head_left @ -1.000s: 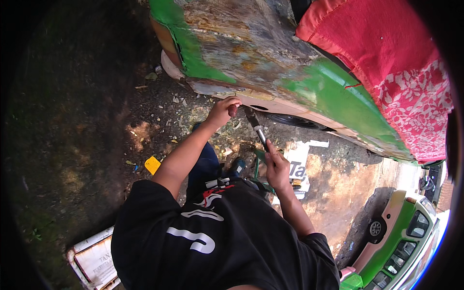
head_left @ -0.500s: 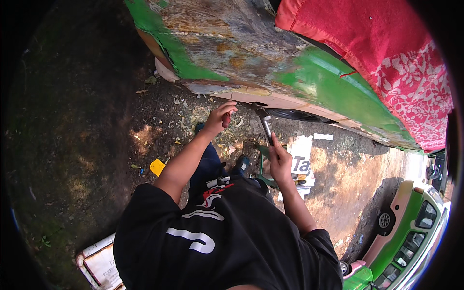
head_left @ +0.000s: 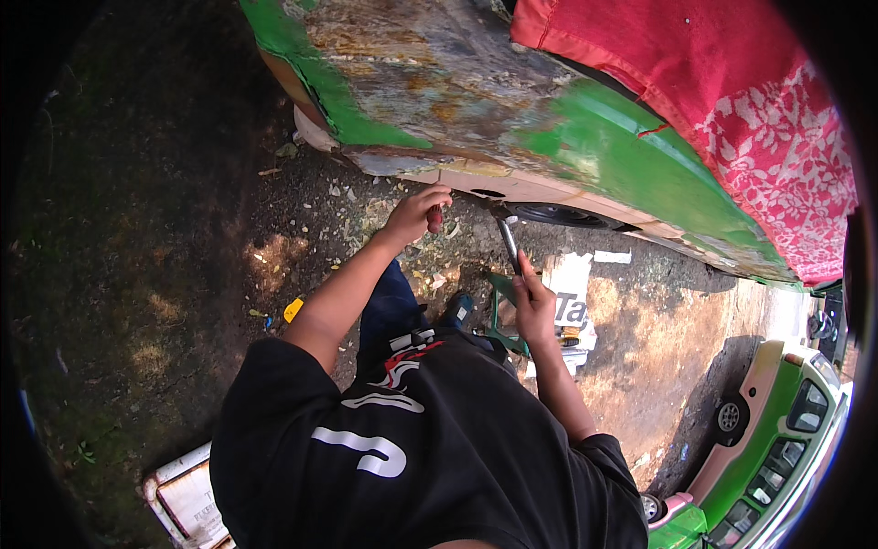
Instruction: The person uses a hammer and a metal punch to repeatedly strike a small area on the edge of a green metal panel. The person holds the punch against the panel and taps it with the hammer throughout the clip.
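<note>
Hammer (head_left: 509,240), head near vehicle (head_left: 412,82) | right hand (head_left: 534,306) wrapped round its grip, presumably leaving the head free | left hand (head_left: 416,218) curled round red handle (head_left: 434,219), beside vehicle; any blade unclear.

The left hand (head_left: 414,216) hides part of the red handle (head_left: 434,220).

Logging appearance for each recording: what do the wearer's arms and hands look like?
The left hand and right hand are ungloved. The forearms are bare, with no visible watch or band. Short black sleeves belong to a black shirt printed in white and red.
</note>
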Demonstrator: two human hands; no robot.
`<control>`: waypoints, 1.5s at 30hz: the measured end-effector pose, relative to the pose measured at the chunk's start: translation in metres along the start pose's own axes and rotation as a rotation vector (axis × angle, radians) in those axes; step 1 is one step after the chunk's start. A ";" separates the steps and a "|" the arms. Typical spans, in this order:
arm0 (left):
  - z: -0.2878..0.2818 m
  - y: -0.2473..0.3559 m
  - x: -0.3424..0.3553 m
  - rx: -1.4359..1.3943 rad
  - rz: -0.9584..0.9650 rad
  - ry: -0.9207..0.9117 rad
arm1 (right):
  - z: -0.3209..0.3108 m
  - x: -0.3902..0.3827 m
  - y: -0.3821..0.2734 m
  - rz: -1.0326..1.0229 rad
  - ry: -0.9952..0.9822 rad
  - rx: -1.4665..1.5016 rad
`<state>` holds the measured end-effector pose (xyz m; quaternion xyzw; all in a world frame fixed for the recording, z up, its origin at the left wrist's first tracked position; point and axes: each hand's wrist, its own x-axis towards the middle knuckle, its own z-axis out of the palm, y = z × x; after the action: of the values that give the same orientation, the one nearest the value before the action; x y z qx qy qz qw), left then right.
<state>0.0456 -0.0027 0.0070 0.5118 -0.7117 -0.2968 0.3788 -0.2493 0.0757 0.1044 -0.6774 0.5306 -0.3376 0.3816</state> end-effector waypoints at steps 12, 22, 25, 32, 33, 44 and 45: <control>0.018 0.024 0.037 0.232 -0.093 -0.056 | 0.018 -0.014 0.008 -0.245 0.156 0.064; 0.003 0.004 0.012 0.117 -0.173 -0.182 | 0.015 -0.014 0.037 -0.023 0.182 0.100; 0.012 0.013 0.011 0.253 0.117 -0.110 | 0.006 -0.018 0.035 0.146 0.120 0.154; 0.031 0.017 0.044 0.223 0.346 -0.223 | 0.001 -0.017 0.035 0.170 0.127 0.157; 0.033 0.014 0.048 0.206 0.319 -0.246 | 0.000 -0.018 0.037 0.184 0.124 0.156; 0.054 -0.008 0.061 0.203 0.288 -0.314 | -0.012 -0.022 0.030 0.305 0.064 0.153; 0.055 -0.010 0.062 0.226 0.294 -0.339 | -0.010 -0.022 0.033 0.295 0.069 0.138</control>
<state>-0.0080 -0.0628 -0.0158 0.3850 -0.8604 -0.2386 0.2336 -0.2780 0.0909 0.0795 -0.5522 0.6129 -0.3366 0.4540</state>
